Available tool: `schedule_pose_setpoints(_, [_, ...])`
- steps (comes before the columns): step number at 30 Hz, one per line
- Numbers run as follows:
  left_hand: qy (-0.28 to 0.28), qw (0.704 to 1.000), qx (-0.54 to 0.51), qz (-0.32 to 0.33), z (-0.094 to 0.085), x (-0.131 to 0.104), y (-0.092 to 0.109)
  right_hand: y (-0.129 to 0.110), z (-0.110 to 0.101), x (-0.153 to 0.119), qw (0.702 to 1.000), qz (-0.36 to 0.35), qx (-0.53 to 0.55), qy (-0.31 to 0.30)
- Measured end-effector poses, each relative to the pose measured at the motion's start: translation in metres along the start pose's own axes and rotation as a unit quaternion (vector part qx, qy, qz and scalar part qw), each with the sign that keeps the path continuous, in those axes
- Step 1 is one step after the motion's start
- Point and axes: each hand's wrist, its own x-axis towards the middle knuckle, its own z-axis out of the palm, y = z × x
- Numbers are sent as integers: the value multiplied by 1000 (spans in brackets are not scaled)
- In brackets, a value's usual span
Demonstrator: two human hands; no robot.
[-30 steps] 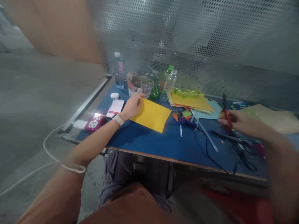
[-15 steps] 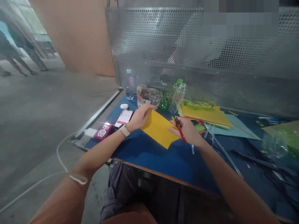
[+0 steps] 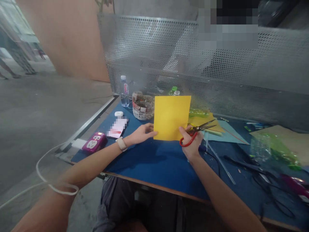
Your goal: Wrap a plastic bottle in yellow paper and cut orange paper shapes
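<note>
While a smooth white cable (image 3: 65, 194) loops across my left forearm, a glossy magenta power strip (image 3: 95, 143), blocky with rounded corners and a pale socket face, sits at the left end of the matte blue tabletop (image 3: 142, 164). Near it lies a flat, rectangular phone (image 3: 118, 126), with a small white pebble-shaped case (image 3: 118, 113) just beyond. Behind these, a clear plastic bottle (image 3: 125, 95) stands upright next to a round basket (image 3: 138, 112), its rough, banded wall looking like printed paper. My left hand (image 3: 140, 134) comes next, a pale band (image 3: 121, 144) circling its wrist, thumb in front and fingers behind, pinched on the lower left edge of the yellow sheet (image 3: 172, 117). That thin, smooth rectangle stands upright between my hands, raised over the tabletop. My right hand (image 3: 191, 146) has its thumb pressed on the lower right corner, its fingers also wrapped around the scissors (image 3: 196, 129), whose red loop faces me and whose dark metal blades spread in a narrow V toward the right. Past them lie a yellow paper stack (image 3: 216, 125) under a wrinkled green plastic bottle (image 3: 199, 112), a slim translucent rod (image 3: 222, 163), a light blue sheet (image 3: 233, 133), and crumpled clear-and-green plastic (image 3: 280, 151) beside brown paper (image 3: 287, 133).
</note>
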Motion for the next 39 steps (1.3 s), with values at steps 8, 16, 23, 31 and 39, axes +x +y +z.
schedule_pose_setpoints(8, [104, 989, 95, 40, -4, -2, 4, 13, 7, -3, 991, 60, 121, -21])
schedule_pose_setpoints(16, [174, 984, -5, 31, -22, -2, 10, 20, 10, -1, 974, 133, 183, -26])
schedule_pose_setpoints(23, [51, 982, -181, -16, 9, -4, -3, 18, 18, -10, 953, 174, 245, -36])
schedule_pose_setpoints(31, [36, 991, -123, -20, 16, -3, -8, 18, 19, -14, 953, 194, 228, -42])
schedule_pose_setpoints(39, [174, 972, -157, -6, 3, 2, 0, 2, 12, -21, 956, 139, 83, -246])
